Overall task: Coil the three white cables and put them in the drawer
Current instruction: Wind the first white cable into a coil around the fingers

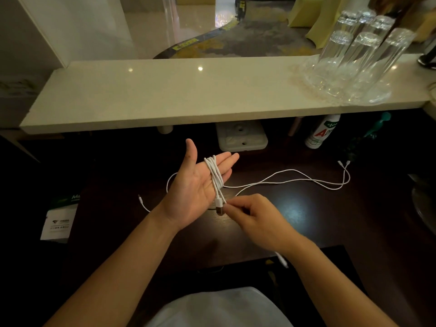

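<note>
My left hand (197,185) is held palm up over the dark desk, fingers straight. A white cable (215,177) is wound in several loops around its fingers. My right hand (251,214) pinches that cable's free end beside its USB plug (220,208), just below the left palm. Two more white cables (292,179) lie loose on the desk to the right, their small plugs (343,163) side by side at the far right. Another thin cable end (141,201) lies left of my left wrist. No drawer is in view.
A pale stone shelf (188,100) runs across above the desk, with several upturned glasses (354,64) at its right end. Under it stand a white block (241,138) and a white bottle (322,132). A leaflet (59,223) lies at the left.
</note>
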A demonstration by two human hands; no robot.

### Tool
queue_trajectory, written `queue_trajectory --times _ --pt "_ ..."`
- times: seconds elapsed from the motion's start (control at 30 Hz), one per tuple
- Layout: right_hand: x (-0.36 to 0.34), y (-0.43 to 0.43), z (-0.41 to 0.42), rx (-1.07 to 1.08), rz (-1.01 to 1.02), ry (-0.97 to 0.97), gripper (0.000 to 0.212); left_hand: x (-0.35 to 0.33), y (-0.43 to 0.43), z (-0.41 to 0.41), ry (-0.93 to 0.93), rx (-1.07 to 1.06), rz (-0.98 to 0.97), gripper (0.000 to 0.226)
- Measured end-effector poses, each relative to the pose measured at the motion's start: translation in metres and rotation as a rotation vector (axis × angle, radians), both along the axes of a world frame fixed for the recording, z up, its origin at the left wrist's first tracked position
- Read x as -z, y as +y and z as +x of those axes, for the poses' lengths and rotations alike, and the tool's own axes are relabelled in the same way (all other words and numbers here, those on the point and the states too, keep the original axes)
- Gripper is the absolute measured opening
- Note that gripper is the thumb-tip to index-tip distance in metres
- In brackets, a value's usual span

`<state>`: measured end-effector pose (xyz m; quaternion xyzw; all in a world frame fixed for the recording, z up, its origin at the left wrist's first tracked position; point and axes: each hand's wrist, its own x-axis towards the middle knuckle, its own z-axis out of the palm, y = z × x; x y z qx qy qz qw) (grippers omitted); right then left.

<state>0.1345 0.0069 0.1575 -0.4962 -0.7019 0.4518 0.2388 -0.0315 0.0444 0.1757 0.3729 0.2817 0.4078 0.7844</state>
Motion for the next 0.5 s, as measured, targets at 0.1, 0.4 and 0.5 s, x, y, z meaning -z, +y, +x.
queue_trajectory --times 0.1,0.4,0.5 --pt "-0.012 -0.003 0.001 -0.13 0.122 -0.161 0.033 0.002 0.005 -0.002 0.095 -0.005 0.016 0.112" --pt "-0.061 0.033 -0.001 -0.416 0.358 -0.392 0.02 0.008 -0.009 0.0 0.092 0.363 -0.041 0.103" --pt "-0.076 0.056 0.005 -0.398 0.268 -0.345 0.016 0.005 -0.014 0.0 0.024 0.414 -0.087 0.101"
